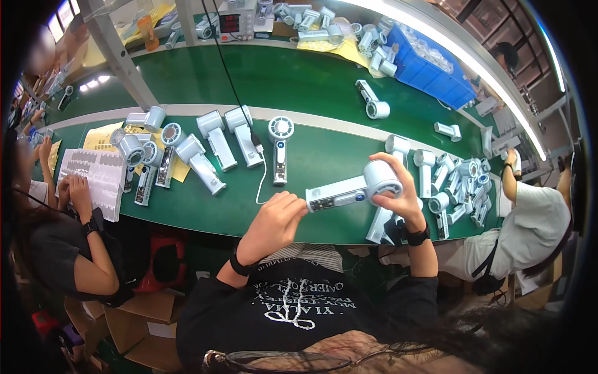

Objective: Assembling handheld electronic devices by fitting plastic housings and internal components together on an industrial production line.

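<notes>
My right hand [402, 196] is wrapped round the round head of a pale blue handheld fan [339, 192], its handle pointing left. A round blue button and an exposed circuit strip show on the handle's side. At the handle's free end, my left hand [274, 225] is closed in a pinch. A thin white cable [262, 177] runs down into its fingers; the cable's tip is hidden there. Just beyond, another handheld fan [281, 149] lies on the green table, with a black connector [256, 141] on a hanging cord close by.
Several fans [202, 163] lie left of my hands, and a heap of them [464, 187] lies right. A blue crate [430, 65] stands at the far right, near a power supply [235, 22]. People work on both sides; a white tray sheet [93, 177] lies left.
</notes>
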The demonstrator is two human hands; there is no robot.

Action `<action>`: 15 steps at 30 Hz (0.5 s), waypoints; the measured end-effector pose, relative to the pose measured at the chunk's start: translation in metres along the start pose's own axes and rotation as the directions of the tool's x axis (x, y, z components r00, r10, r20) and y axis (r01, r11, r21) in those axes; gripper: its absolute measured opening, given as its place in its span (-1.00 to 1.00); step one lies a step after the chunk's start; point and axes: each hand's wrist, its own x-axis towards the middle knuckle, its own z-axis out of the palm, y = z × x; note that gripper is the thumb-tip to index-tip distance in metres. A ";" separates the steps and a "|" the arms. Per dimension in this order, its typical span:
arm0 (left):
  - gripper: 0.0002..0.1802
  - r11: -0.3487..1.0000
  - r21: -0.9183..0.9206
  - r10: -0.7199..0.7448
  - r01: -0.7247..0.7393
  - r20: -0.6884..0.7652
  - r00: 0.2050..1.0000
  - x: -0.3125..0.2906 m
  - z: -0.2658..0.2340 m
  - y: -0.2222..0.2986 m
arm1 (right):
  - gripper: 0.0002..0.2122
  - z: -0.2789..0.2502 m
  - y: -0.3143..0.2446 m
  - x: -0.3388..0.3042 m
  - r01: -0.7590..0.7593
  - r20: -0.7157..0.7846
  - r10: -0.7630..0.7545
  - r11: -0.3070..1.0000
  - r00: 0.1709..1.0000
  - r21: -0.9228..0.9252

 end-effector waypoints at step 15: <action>-0.82 0.914 -0.307 -0.221 0.266 0.175 0.959 -0.023 -0.017 -0.015 | -0.33 0.037 -0.016 -0.014 -0.202 -0.011 0.209 0.959 0.978 0.196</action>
